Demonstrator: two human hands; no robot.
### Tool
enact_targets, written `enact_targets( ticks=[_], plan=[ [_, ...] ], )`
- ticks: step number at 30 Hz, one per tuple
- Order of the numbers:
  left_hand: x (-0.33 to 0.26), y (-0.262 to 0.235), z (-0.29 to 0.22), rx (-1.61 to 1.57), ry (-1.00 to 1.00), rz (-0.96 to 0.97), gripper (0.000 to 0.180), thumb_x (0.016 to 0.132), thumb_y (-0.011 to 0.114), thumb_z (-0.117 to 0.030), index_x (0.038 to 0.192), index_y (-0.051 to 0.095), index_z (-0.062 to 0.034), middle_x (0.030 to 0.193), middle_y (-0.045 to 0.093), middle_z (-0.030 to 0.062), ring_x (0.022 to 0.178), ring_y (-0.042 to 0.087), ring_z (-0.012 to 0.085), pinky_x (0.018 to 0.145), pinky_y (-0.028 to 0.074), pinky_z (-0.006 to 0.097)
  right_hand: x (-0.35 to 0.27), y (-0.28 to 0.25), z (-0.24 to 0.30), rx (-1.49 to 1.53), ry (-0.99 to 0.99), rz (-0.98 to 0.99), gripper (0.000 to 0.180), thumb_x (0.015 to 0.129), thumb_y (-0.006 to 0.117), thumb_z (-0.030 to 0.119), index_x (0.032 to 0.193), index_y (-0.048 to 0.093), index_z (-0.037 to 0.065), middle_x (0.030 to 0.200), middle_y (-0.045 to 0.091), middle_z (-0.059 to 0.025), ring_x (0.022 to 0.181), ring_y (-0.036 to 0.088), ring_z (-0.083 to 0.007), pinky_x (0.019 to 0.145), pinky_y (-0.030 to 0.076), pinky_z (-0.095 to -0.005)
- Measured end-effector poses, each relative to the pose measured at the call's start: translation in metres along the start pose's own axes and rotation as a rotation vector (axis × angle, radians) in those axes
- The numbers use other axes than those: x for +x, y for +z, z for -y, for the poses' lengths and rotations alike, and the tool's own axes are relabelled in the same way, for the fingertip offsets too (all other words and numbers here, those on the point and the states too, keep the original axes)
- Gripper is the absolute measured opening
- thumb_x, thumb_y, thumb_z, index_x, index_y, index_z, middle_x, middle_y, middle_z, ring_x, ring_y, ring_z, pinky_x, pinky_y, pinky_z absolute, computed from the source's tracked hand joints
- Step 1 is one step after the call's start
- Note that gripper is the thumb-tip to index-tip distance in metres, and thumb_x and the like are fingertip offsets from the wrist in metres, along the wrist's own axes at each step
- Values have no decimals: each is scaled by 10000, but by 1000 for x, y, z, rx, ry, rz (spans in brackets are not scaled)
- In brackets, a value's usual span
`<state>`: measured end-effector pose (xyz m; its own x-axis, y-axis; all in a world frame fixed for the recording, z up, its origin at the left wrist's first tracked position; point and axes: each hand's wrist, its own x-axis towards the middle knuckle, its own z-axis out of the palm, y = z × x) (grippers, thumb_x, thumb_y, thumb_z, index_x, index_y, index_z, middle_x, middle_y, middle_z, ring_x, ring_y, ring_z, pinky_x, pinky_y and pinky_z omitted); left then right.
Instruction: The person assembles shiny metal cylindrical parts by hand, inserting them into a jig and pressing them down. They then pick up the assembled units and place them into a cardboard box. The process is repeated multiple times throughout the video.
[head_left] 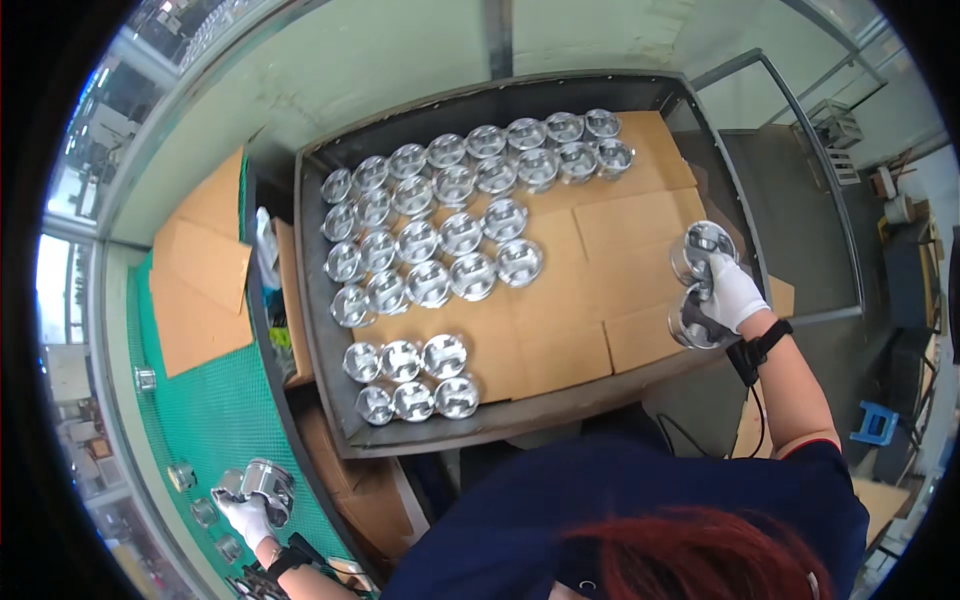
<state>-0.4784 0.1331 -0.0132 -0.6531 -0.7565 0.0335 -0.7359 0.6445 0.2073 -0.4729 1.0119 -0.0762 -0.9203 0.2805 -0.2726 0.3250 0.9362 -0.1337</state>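
Right hand (733,293): gloved, closed on two pistons (709,240) at right end of tray (560,410); contact with cardboard (560,340) beneath cannot be told. Left hand (247,515): gloved, closed on large piston (272,486) at green surface (205,400); grip on smaller piston (229,483) beside it unclear. Advised: firm grip, paired pistons kept from knocking, any set-down level, clear of tray rim. Standing rows (428,283) closely spaced; contact judged main risk. Loose pistons (204,513) near left hand: avoid brushing.
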Motion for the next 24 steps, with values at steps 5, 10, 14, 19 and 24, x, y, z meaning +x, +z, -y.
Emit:
enact_targets(
  ticks=[5,10,14,19,24],
  plan=[
    [-143,0,-168,-465,254,219,701,820,643,18,1465,371,-14,1331,587,202,1220,600,302,1078,477,427,82,4,-114,40,10,202,432,817,692,110,1220,572,13,1183,650,-263,1087,645,-438,926,546,-474],
    [-320,31,-387,-864,193,856,533,916,677,-104,1371,417,-6,1207,633,160,1096,656,251,958,560,421,174,26,-193,47,-141,182,433,862,669,139,1264,577,8,1231,641,-276,1107,643,-444,943,535,-470],
    [-418,65,-451,-606,599,858,283,1004,588,-219,1204,486,-46,1118,646,100,960,662,190,836,571,346,259,39,-226,41,-177,200,396,911,581,76,1305,593,35,1218,659,-278,1120,647,-437,951,535,-472],
    [-464,63,-473,-139,709,805,562,702,782,-9,1171,473,-3,974,639,145,796,645,207,681,537,351,378,110,-289,514,-8,235,335,987,480,132,1283,610,46,1219,659,-275,1122,644,-436,951,522,-467],
    [-472,41,-459,111,892,522,520,697,692,25,1170,480,-21,933,617,225,853,615,450,781,511,492,376,58,-281,283,2,214,417,1067,361,326,1262,609,52,1229,662,-263,1137,621,-458,961,502,-479]
  ],
)
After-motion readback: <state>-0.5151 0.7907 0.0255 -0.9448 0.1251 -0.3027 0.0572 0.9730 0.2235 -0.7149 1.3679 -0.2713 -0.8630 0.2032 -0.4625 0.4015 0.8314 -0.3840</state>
